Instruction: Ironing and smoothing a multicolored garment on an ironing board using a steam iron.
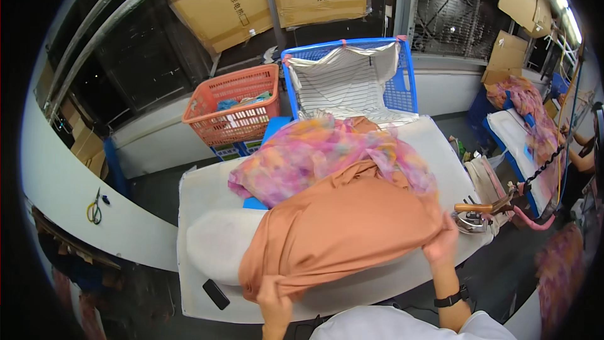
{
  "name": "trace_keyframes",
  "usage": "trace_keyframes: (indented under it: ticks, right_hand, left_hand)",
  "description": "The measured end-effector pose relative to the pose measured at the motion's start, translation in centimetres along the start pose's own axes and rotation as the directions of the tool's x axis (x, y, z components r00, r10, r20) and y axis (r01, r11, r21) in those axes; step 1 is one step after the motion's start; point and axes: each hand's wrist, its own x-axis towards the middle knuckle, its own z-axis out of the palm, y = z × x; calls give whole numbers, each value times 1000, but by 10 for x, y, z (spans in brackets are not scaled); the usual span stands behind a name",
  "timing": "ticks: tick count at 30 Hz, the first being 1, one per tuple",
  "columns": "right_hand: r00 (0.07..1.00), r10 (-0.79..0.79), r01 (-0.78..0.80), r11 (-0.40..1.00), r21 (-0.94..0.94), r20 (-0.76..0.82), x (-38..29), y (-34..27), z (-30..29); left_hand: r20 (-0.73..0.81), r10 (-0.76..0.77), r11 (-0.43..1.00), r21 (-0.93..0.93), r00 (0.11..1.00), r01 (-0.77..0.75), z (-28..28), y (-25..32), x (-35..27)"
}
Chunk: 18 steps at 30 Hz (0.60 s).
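A plain orange-brown fabric (349,217) drapes over the right part of a white padded ironing form (219,243). My left hand (274,304) grips its near left edge. At the opposite end, my right hand (441,241) pinches the fabric's right edge and wears a dark wristband. Sheer pink, purple and yellow patterned fabric (302,160) is bunched behind the plain fabric and seems joined to it, though folds hide the join. Just beyond my right hand stands a steam iron (472,222) with a wooden handle at the board's right side.
Near the front left of the padded ironing table (200,198) lies a black phone (216,294). A cloth-lined blue basket (349,80) and an orange basket (231,104) stand behind. Scissors (94,210) rest on a white surface. At right, another person's arm (583,158) is beside another board.
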Motion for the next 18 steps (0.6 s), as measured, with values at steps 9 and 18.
trace_keyframes:
  ticks: [9, 18]
  right_hand:
    - [925, 315, -366, 889, -276, -211, -22, 66, -52]
    - [952, -257, 230, 958, -171, -164, 20, -19, -58]
  left_hand:
    - [-524, -196, 903, -425, 829, -55, -89, 11, 100]
    - [176, 147, 805, 551, 973, -221, -162, -39, 98]
